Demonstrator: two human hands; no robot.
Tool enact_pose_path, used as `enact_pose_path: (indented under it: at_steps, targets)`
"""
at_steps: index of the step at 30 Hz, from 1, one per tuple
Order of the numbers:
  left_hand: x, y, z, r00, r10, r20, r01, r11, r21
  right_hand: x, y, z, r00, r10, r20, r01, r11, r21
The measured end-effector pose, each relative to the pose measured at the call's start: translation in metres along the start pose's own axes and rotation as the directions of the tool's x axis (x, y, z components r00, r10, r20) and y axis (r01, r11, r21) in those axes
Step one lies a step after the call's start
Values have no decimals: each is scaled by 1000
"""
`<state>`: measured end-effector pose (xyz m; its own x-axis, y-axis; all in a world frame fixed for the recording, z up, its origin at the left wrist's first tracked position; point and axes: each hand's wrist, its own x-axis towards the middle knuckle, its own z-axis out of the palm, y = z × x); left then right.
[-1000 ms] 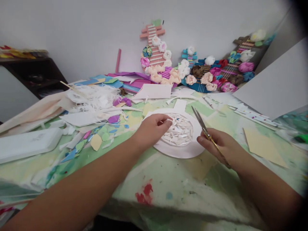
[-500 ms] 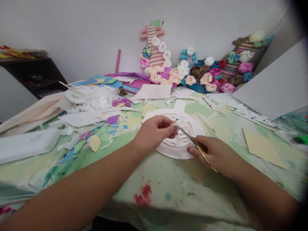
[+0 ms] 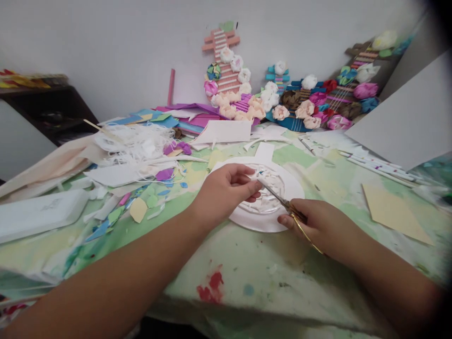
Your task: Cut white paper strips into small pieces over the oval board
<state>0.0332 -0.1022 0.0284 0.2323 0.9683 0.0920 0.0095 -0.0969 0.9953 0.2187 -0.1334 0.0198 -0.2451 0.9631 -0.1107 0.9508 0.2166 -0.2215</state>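
My right hand (image 3: 314, 221) grips a pair of scissors (image 3: 278, 197), fingers at the golden handles and the metal blades pointing up and left. The blade tips are at the fingertips of my left hand (image 3: 229, 188), which is pinched together. A small white scrap seems to sit in that pinch, mostly hidden by the fingers. Under both hands lies a white rounded cardboard shape (image 3: 294, 181) with a short neck at its far end. Its round middle is covered with many white paper scraps (image 3: 275, 188), partly behind my left hand.
Flower-covered guitar-shaped crafts (image 3: 229, 75) lean on the back wall. Tangled white string (image 3: 141, 139) and coloured paper bits (image 3: 139, 209) lie left, near a white box (image 3: 42, 214). A yellow paper sheet (image 3: 395, 214) and white sticks (image 3: 377, 167) are on the right, upon a paint-stained tablecloth (image 3: 243, 263).
The scissors have come left and their blades have closed in at my left hand. My left hand has lifted slightly from the paper scraps, fingers pinched.
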Motion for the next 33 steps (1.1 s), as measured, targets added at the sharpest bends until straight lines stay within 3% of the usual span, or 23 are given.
enact_pose_path:
  at_steps: [4, 10, 19, 26, 33]
  targets:
    - [1, -4, -5, 990, 127, 53, -133, 983, 124, -1, 0, 0, 1000, 12, 15, -11, 999, -40]
    - [3, 2, -11, 942, 199, 272, -301, 859, 415, -5, 2, -2, 998, -34, 44, 37, 997, -69]
    - [4, 5, -16, 882, 193, 431, -399, 792, 462, -7, 13, -8, 987, -85, 137, 92, 995, -49]
    - [3, 6, -16, 872, 148, 467, -407, 749, 523, -9, 16, -11, 971, -134, 198, 134, 991, 14]
    - [1, 6, -16, 866, 206, 456, -452, 712, 537, -7, 20, -8, 962, -173, 209, 164, 985, 62]
